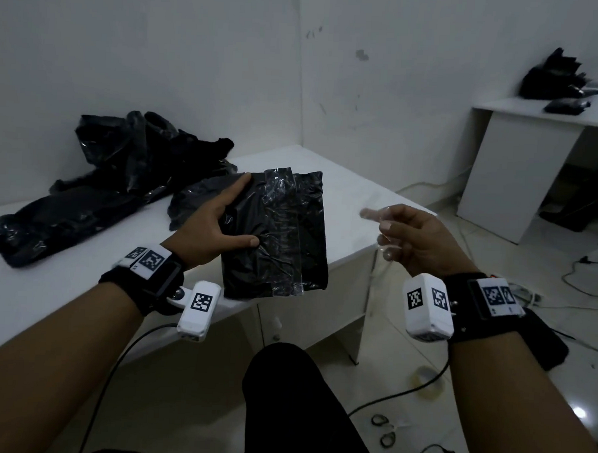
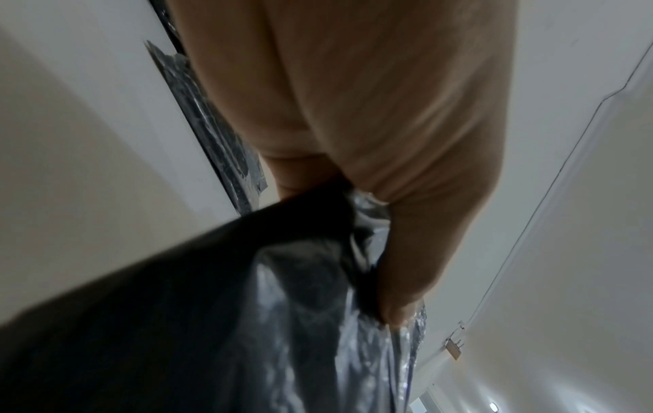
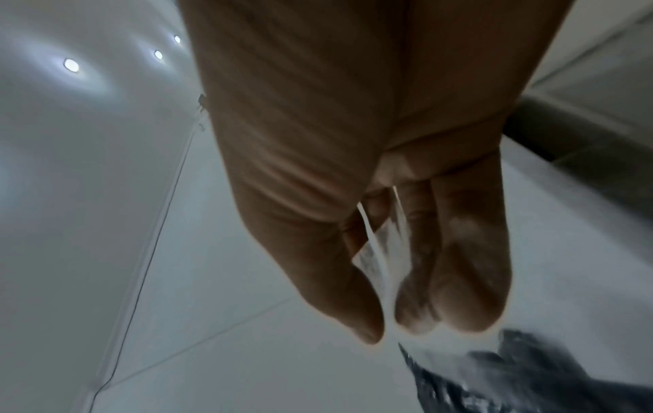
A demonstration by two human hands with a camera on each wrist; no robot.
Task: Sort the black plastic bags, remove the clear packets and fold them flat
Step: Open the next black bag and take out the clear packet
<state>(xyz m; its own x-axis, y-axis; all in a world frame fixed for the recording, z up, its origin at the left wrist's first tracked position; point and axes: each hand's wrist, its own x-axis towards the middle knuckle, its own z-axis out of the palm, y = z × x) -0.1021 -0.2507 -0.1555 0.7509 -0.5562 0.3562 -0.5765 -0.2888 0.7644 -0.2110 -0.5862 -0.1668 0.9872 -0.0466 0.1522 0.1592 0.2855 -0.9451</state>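
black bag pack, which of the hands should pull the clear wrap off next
Probably the right hand. The left hand already grips the pack by its left edge, steadying it. The right hovers just beside the wrap's free edge, pinching only a thin clear strip.

Bag heap [image 1: 97,180] blocks table's [image 1: 343,190] left; right free

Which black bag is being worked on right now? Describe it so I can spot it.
Start at the white table; loose black bags are heaped on it. The flat black bag is held above its near edge by the left hand. Unlike the heap, it is flat and wrapped in clear film.
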